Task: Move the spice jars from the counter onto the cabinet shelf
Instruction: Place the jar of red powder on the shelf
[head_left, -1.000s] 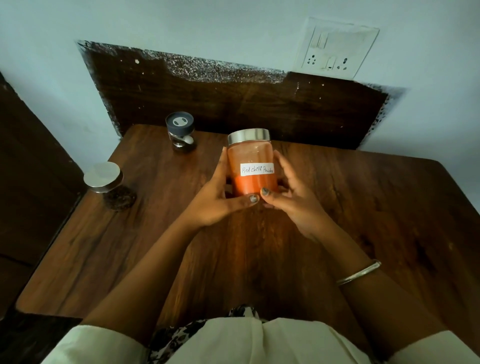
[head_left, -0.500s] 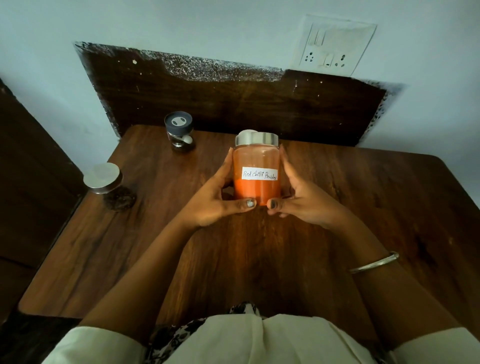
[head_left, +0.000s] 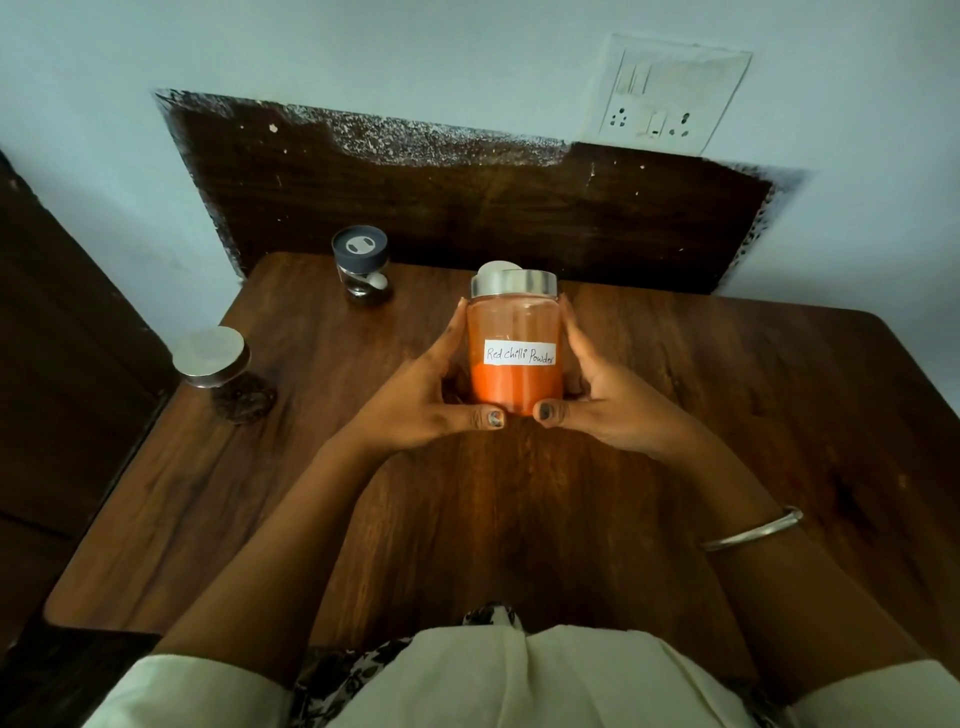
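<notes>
Left hand (head_left: 426, 395) and right hand (head_left: 608, 400) clasp the upright red chilli powder jar (head_left: 514, 322) over the tabletop (head_left: 753, 415) centre; grey-lidded jar (head_left: 362, 262) at 11 o'clock, steel-lidded jar (head_left: 221, 364) at 9 o'clock.

A dark brown wood-grain surface (head_left: 727, 441) carries two upright jars, well apart: a grey-lidded jar (head_left: 363, 267) near its far edge and a silver-lidded jar (head_left: 228, 371) with dark contents at its left edge. Whether the red chilli powder jar (head_left: 514, 353) touches it cannot be told.

Chilli jar (head_left: 514, 389) shifted slightly right, thumbs (head_left: 488, 418) parted (nearly touching before)
</notes>
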